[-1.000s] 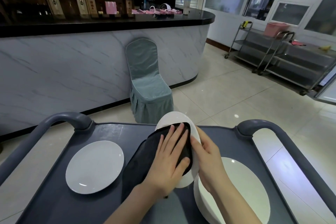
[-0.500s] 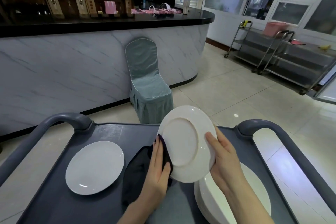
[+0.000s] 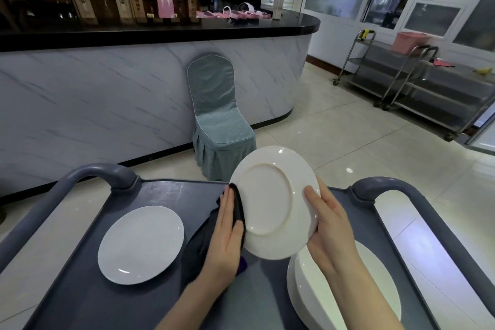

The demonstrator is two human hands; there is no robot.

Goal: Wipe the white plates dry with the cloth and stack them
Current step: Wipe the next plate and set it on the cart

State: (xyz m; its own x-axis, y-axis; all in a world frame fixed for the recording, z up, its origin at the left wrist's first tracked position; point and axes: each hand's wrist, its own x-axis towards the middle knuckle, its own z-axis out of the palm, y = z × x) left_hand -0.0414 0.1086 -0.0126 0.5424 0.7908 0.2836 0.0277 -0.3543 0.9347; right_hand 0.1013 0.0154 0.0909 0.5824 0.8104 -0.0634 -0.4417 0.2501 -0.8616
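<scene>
I hold a white plate (image 3: 270, 203) upright above the cart, with its underside facing me. My right hand (image 3: 326, 225) grips its right rim, thumb on the underside. My left hand (image 3: 227, 233) holds the dark cloth (image 3: 198, 244) against the plate's left rim, fingers pointing up. The rest of the cloth hangs down onto the cart below that hand. One white plate (image 3: 140, 244) lies flat on the left of the cart. A stack of white plates (image 3: 302, 292) stands at the right, partly hidden by my right forearm.
The grey cart tray (image 3: 80, 295) has raised edges and two curved handles (image 3: 107, 171) at its far corners. Beyond it stands a blue-covered chair (image 3: 219, 126) against a marble counter (image 3: 107, 104). Steel trolleys (image 3: 417, 88) stand at the far right.
The plate has been turned over so its underside faces me, and it sits a little higher. The cloth and my left hand moved from the plate's face to its left rim.
</scene>
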